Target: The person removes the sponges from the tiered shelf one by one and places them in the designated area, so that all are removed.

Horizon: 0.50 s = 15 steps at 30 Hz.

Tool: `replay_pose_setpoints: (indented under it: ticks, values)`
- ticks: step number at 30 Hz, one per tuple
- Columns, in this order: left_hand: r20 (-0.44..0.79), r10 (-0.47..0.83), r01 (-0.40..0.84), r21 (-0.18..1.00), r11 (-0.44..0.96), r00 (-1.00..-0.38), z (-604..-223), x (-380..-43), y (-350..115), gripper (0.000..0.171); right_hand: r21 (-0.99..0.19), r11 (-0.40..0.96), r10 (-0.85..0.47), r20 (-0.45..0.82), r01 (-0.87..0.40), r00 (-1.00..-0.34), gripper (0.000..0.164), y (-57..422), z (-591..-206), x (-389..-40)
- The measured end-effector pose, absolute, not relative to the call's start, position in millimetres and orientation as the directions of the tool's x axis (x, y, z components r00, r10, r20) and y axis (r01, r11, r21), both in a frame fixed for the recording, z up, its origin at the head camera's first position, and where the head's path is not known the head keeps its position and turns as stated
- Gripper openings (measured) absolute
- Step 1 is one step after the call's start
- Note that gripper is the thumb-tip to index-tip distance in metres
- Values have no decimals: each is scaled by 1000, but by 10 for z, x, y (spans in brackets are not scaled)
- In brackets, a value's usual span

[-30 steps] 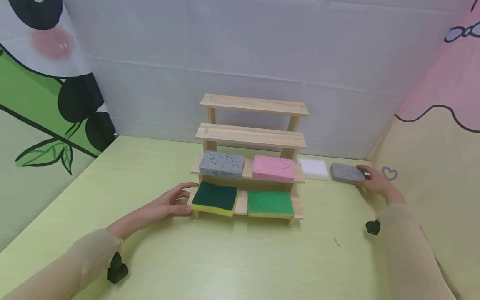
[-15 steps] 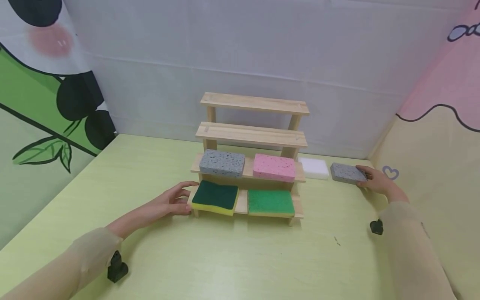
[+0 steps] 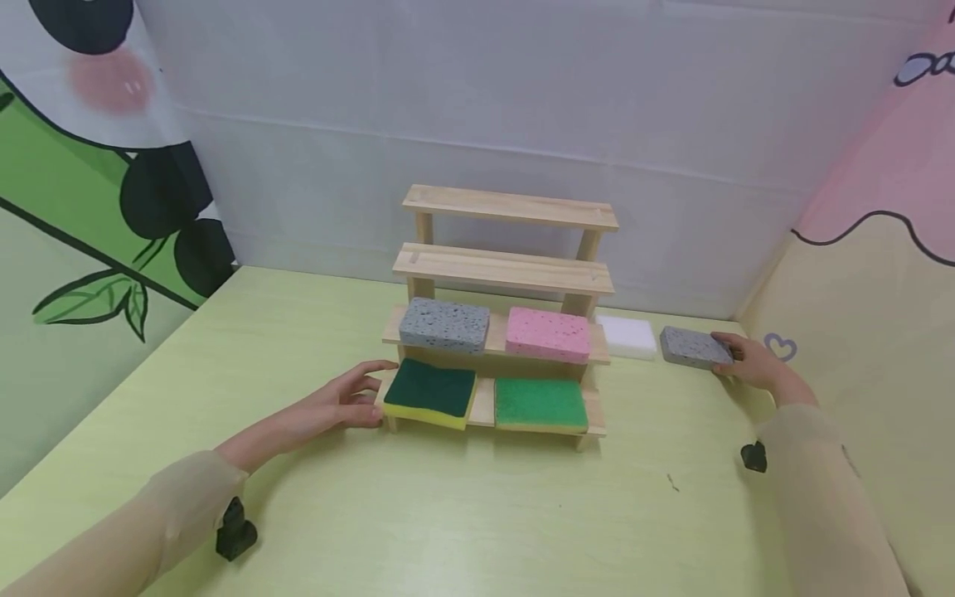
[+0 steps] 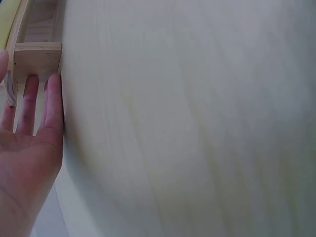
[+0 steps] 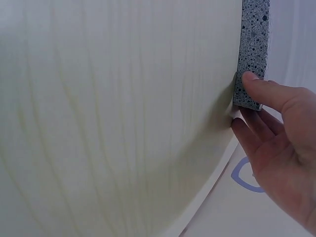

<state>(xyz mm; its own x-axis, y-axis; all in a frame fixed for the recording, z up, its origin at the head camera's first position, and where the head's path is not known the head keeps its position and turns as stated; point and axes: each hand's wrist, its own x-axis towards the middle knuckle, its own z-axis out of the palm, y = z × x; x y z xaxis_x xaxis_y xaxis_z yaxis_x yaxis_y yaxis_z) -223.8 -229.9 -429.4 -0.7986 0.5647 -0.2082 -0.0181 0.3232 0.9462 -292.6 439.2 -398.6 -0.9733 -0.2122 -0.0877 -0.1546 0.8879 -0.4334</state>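
Note:
My left hand [image 3: 332,404] touches the left end of the bottom tier of a wooden step rack [image 3: 503,267]. In the left wrist view its fingers reach out straight against the wooden end piece [image 4: 37,60]. Far to the right, my right hand [image 3: 753,363] pinches the near end of a grey speckled sponge [image 3: 694,347] lying on the table. The right wrist view has the thumb on one face of that sponge [image 5: 253,39], fingers under its end. Another grey sponge [image 3: 444,324] and a pink sponge [image 3: 548,334] sit on the rack's second tier.
On the bottom tier lie a dark green and yellow scouring sponge [image 3: 431,390] and a bright green one [image 3: 540,404]. Between rack and right hand is a white sponge [image 3: 628,337]. A pale cloth wall [image 3: 485,91] stands behind; a printed side wall [image 3: 880,332] borders the right.
The right wrist has shifted slightly to the right, its hand still at the grey sponge. The left hand, rack and other sponges keep their places.

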Motion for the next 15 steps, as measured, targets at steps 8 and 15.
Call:
replay_pose_setpoints:
  ticks: [8, 15]
  values:
    - [-220, 560, -25, 942, 334, -798, -4279, -2212, -2294, 72, -466, 875, -210, -130, -127, -969, 69, 4408, -4007, -2940]
    - [-221, 558, -21, 939, 342, -800, -4271, -2228, -2293, 69, -501, 856, -219, -133, -125, -966, 70, 4420, -3996, -2940]
